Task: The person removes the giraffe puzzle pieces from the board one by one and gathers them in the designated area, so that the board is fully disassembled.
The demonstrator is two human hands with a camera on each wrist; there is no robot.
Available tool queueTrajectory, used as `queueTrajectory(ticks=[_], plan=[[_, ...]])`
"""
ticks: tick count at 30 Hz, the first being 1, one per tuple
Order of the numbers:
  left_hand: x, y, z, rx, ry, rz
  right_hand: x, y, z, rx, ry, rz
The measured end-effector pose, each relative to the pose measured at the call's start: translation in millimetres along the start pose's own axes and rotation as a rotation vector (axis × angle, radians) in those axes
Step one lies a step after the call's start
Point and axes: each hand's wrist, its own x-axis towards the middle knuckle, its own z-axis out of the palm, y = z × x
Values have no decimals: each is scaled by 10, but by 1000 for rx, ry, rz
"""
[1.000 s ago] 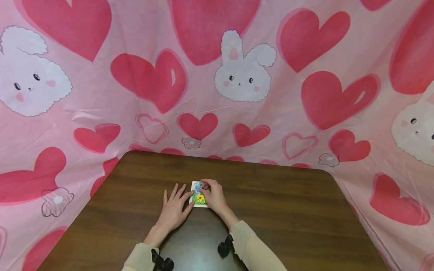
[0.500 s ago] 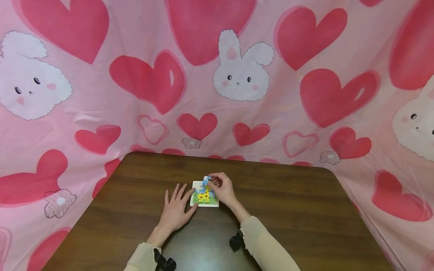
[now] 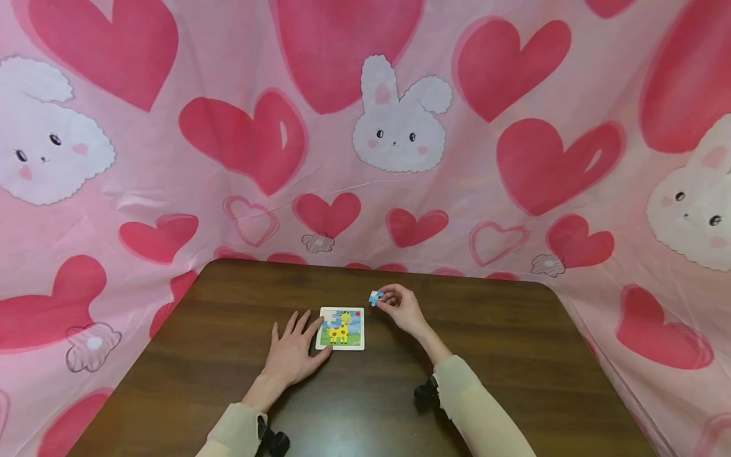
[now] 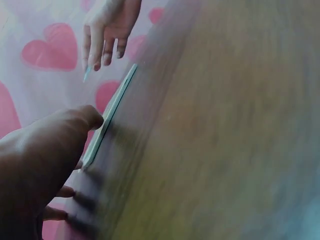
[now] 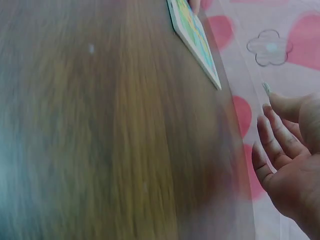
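A square jigsaw puzzle [image 3: 354,336] with a white border and a yellow giraffe picture lies on the table. A pale bare gap shows at its upper left. My left hand [image 3: 294,352] has its fingers spread, with thumb and index fingertip at the puzzle's left side. Beyond the puzzle's upper right corner, my right hand [image 3: 404,310] pinches a small blue and white puzzle piece [image 3: 374,298] between thumb and fingers. In the right wrist view only a thin edge of the piece [image 5: 266,89] shows at the thumb tip.
The brown wooden table [image 3: 485,355] reaches back to a pink cloth [image 3: 337,152] printed with hearts and rabbits. Black wrist cameras sit at both sleeves, the right camera [image 3: 426,393] low over the table.
My right hand has lifted the blue puzzle piece out of the puzzle's upper left and carried it to the right, past the board. The left hand has stayed at the puzzle's left side.
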Motion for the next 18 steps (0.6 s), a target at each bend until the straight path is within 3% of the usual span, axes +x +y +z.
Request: queueTrajectory(ticks=[9, 18], plan=[[5, 24, -53, 55, -62, 8, -38, 106, -181, -103, 3, -27], [21, 24, -33, 51, -67, 1, -30, 208, -278, -153, 26, 0]])
